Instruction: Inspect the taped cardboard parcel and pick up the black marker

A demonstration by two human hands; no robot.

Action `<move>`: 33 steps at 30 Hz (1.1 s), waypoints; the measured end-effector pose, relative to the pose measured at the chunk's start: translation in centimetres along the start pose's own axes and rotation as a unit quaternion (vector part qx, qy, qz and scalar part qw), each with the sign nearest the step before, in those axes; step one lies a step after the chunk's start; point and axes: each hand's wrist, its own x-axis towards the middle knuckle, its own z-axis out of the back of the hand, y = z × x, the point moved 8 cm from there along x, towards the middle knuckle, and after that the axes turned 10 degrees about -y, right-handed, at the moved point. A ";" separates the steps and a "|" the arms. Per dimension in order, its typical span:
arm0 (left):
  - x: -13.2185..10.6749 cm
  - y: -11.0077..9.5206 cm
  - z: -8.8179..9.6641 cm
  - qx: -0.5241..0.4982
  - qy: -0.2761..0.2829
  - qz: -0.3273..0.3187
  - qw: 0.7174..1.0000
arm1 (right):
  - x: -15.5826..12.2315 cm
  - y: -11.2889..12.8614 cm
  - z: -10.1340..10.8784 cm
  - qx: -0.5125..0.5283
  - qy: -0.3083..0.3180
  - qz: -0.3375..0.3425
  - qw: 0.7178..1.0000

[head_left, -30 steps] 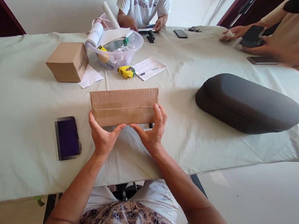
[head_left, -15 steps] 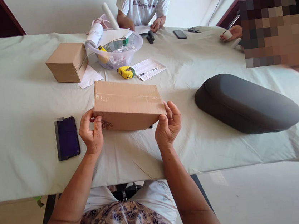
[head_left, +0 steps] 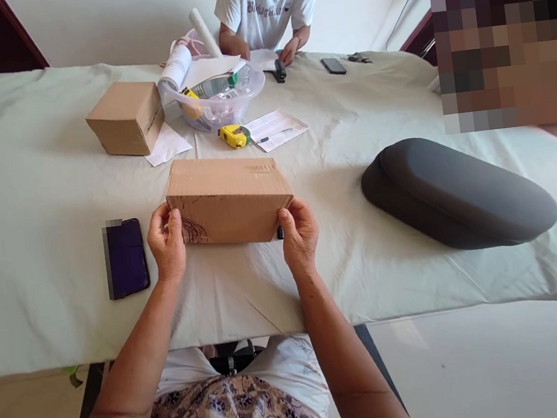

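Note:
Between my two hands is a brown cardboard box (head_left: 234, 217), with dark scribbled lines on the left of its near side. My left hand (head_left: 168, 245) grips the left end, thumb on the near face and the other fingers partly hidden behind. At the right end my right hand (head_left: 300, 233) grips the near corner in the same way. A small black object (head_left: 280, 232) peeks out beside my right thumb, mostly hidden. To the left of my left hand lies a dark purple phone (head_left: 128, 258). Whether the box touches the cloth I cannot tell.
A second cardboard box (head_left: 122, 119) stands beyond, beside a plastic basin (head_left: 257, 87) of bottles and paper. Nearer are a yellow tape measure (head_left: 234, 136) and a paper with a pen (head_left: 279, 128). A dark padded seat (head_left: 462, 191) lies right. Two people sit around the table.
The box has turned in my hands: its top now shows different markings and more of the near face is visible. My right hand has shifted slightly left with it.

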 end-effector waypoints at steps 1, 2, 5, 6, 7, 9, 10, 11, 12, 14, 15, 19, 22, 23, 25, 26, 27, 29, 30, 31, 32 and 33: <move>0.0 0.4 -0.2 0.005 0.011 0.004 1.000 | 0.0 -0.3 -0.1 -0.003 0.008 -0.011 1.000; -0.1 0.9 -0.4 0.008 0.024 0.010 1.000 | 0.0 -0.7 -0.4 -0.004 0.019 -0.021 1.000; -0.2 2.5 -1.0 0.016 0.055 0.027 0.998 | -0.1 -1.6 -1.1 -0.001 0.049 -0.031 0.998; -0.3 2.9 -1.1 0.022 0.062 0.026 0.997 | -0.1 -1.8 -1.2 -0.008 0.052 -0.029 0.998; -0.3 3.2 -1.3 0.032 0.067 0.022 0.997 | -0.1 -1.9 -1.3 -0.020 0.053 -0.026 0.998; -0.3 3.7 -1.4 0.060 0.073 0.015 0.995 | -0.2 -2.2 -1.4 -0.060 0.054 -0.023 0.996; -0.4 4.0 -1.4 0.073 0.076 0.015 0.994 | -0.2 -2.4 -1.4 -0.083 0.057 -0.025 0.995; -0.4 4.2 -1.4 0.085 0.078 0.018 0.993 | -0.2 -2.6 -1.4 -0.103 0.063 -0.028 0.992; -0.3 4.3 -1.4 0.098 0.079 0.020 0.992 | -0.2 -2.8 -1.5 -0.121 0.072 -0.033 0.990; -0.3 4.3 -1.3 0.147 0.084 0.011 0.986 | -0.3 -3.1 -1.5 -0.148 0.089 -0.040 0.984; -0.3 4.1 -1.3 0.182 0.087 -0.002 0.979 | -0.3 -3.3 -1.6 -0.158 0.096 -0.040 0.982; -0.3 3.4 -1.4 0.293 0.103 -0.053 0.949 | -0.3 -3.1 -1.6 -0.186 0.109 -0.017 0.976; -0.2 2.8 -1.3 0.280 0.096 -0.069 0.953 | -0.2 -2.2 -1.5 -0.196 0.098 0.013 0.976; -0.1 2.4 -1.2 0.264 0.083 -0.079 0.958 | -0.1 -1.8 -1.3 -0.193 0.087 0.019 0.977; 0.0 1.4 -0.8 0.229 0.047 -0.110 0.966 | 0.0 -1.0 -0.9 -0.174 0.054 0.025 0.983; -0.1 0.8 -0.6 0.215 0.029 -0.127 0.968 | 0.1 -0.6 -0.6 -0.161 0.035 0.027 0.986; -0.2 0.2 -0.5 0.203 0.016 -0.144 0.968 | 0.1 -0.2 -0.4 -0.147 0.017 0.032 0.988; -0.5 -0.7 -0.4 0.187 0.005 -0.168 0.968 | 0.0 0.5 0.0 -0.126 -0.011 0.050 0.991; -0.8 -1.1 -0.5 0.180 0.005 -0.174 0.968 | -0.1 0.8 0.1 -0.120 -0.019 0.061 0.991; -1.0 -1.4 -0.5 0.173 0.008 -0.178 0.969 | -0.1 1.0 0.2 -0.116 -0.023 0.073 0.990; -1.2 -1.6 -0.6 0.167 0.011 -0.179 0.970 | -0.2 1.2 0.2 -0.114 -0.023 0.085 0.990; -1.5 -1.8 -0.7 0.160 0.015 -0.180 0.970 | -0.4 1.3 0.1 -0.113 -0.022 0.098 0.989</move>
